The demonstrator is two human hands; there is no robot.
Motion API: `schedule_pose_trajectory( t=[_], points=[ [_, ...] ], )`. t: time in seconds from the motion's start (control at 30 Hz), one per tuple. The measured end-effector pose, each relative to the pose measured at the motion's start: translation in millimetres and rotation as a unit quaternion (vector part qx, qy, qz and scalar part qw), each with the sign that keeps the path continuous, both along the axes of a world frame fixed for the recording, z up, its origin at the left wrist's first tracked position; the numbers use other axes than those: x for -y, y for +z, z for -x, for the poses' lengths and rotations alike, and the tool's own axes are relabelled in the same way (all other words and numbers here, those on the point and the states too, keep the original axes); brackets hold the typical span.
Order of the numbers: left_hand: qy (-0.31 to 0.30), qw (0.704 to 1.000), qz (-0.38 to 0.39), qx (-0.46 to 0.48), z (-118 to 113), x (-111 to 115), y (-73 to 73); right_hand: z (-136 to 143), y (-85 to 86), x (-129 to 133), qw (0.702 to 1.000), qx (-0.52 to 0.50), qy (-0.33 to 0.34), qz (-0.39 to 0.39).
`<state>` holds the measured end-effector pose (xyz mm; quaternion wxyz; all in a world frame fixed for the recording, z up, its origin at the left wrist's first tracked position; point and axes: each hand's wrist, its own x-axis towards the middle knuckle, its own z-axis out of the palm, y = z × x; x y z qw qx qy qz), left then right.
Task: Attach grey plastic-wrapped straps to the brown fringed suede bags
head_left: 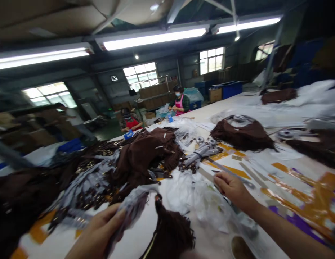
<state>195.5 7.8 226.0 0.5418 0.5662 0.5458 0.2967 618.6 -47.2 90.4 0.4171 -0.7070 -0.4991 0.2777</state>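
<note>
My left hand (108, 223) is closed around a strap wrapped in greyish clear plastic (137, 201), at the lower left. From the strap's end a dark brown fringed bag (170, 230) hangs or lies at the bottom middle. My right hand (229, 185) is held over the table right of centre, its fingers pinched together; what they hold, if anything, is too small to make out. Below and left of that hand lie crumpled clear plastic bags (208, 205). Brown cloth pieces (148, 151) are heaped beyond my left hand.
Wrapped straps (89, 180) lie piled at the left. More brown fringed bags (243, 135) and orange tape strips (294, 187) cover the right side of the white table (162, 219). Two people (129, 120) (179, 100) work at the far edge; another person (75, 118) stands at the left.
</note>
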Motion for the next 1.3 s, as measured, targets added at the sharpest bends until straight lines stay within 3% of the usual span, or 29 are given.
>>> schedule_pose_trajectory(
  t=[0.1, 0.2, 0.37, 0.7, 0.83, 1.13, 1.3],
  points=[
    [-0.034, 0.997, 0.007, 0.071, 0.4, 5.1, 0.2, 92.6, 36.8, 13.9, 0.982, -0.146, 0.118, 0.005],
    [-0.023, 0.992, 0.006, 0.121, -2.6, 8.4, 1.1, 164.1, 58.4, 26.4, 0.956, -0.239, 0.162, 0.054],
    [-0.034, 0.988, 0.008, 0.153, 1.6, 19.5, 2.7, 224.8, 70.6, 19.4, 0.943, -0.283, 0.153, 0.085],
    [-0.041, 0.989, -0.027, 0.136, 17.5, 24.3, 5.4, 258.0, 83.1, 10.2, 0.943, -0.297, 0.144, 0.045],
    [-0.038, 0.991, -0.026, 0.123, 20.2, 26.8, 6.6, 263.0, 80.5, 11.4, 0.941, -0.299, 0.149, 0.049],
    [-0.054, 0.988, -0.024, 0.146, 14.4, 33.3, 6.7, 278.6, 74.0, 1.7, 0.932, -0.325, 0.154, -0.046],
    [-0.036, 0.993, -0.05, 0.103, 26.1, 32.8, 14.0, 264.7, 64.1, 12.2, 0.922, -0.309, 0.234, -0.006]
  ],
)
